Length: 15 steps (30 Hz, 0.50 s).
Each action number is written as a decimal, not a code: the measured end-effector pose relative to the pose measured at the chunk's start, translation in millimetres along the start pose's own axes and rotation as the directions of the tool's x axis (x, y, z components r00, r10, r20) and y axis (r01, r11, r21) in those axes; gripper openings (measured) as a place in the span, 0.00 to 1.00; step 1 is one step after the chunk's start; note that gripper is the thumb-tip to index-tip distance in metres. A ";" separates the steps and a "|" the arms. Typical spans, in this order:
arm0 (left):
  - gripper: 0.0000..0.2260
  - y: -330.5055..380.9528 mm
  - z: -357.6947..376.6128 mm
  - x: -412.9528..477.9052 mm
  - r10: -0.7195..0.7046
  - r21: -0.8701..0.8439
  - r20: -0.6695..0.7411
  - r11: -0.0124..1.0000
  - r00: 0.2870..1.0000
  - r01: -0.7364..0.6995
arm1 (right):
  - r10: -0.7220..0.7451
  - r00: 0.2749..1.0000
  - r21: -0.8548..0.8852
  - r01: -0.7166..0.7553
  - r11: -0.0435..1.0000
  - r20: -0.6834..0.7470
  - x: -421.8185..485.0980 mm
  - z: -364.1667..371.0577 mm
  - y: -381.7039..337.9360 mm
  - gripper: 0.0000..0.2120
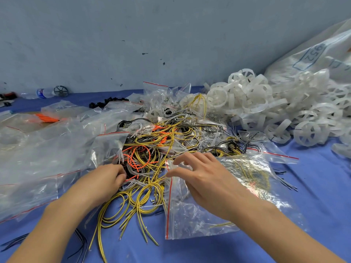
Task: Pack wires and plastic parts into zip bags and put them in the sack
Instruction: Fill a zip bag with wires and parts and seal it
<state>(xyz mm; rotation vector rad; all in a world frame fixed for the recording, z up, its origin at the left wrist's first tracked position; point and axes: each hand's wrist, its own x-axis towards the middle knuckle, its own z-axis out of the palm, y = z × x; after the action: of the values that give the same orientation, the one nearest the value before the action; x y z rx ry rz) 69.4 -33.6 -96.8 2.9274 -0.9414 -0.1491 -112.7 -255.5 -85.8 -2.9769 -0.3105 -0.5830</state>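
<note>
1. My left hand is at the near left edge of the wires. Its fingers are curled into the tangle and grasp a few grey and orange strands; the tips are buried, so I cannot see how many.
2. My right hand is released, with its fingers spread and a little blurred. It hovers over the top left corner of a bag. I cannot tell whether the fingertips touch the plastic.
3. That bag lies flat on the table, just right of the wires, with its red zip line along the left edge. Some yellow strands show through its far half.
4. The wires are a loose heap in the middle of the table: yellow, orange, grey and black, with yellow loops trailing toward me.
5. The wheels, white plastic parts, are piled at the far right and touch the heap's far edge.
6. The sack lies behind the wheels at the far right, with "952" printed on it.
7. Clear spare bags overlap across the left side, and one of them holds orange strands.
8. A bottle lies on its side at the far left by the wall.
</note>
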 end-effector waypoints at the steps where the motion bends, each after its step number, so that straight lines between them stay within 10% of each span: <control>1: 0.05 -1.7 -0.8 -0.6 0.007 -0.014 0.030 1.000 1.000 -0.007 | 0.005 1.000 -0.005 -0.005 1.000 -0.010 0.1 -0.8 1.2 0.20; 9: 0.02 -1.3 -5.2 -5.0 0.106 -0.052 0.085 0.993 0.991 -0.102 | 0.029 0.997 -0.019 -0.030 0.999 -0.069 0.3 -3.2 6.1 0.20; 15: 0.06 6.4 -26.8 -14.9 0.244 -0.257 -0.182 0.923 0.953 -0.285 | 0.087 0.993 0.047 -0.083 0.995 -0.077 3.1 -3.5 3.0 0.18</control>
<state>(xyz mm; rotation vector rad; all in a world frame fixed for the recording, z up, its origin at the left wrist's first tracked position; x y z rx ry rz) 56.7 -29.3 -68.5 2.4872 -1.1730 -0.0468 -110.5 -258.3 -81.5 -2.8996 -0.1867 -0.6727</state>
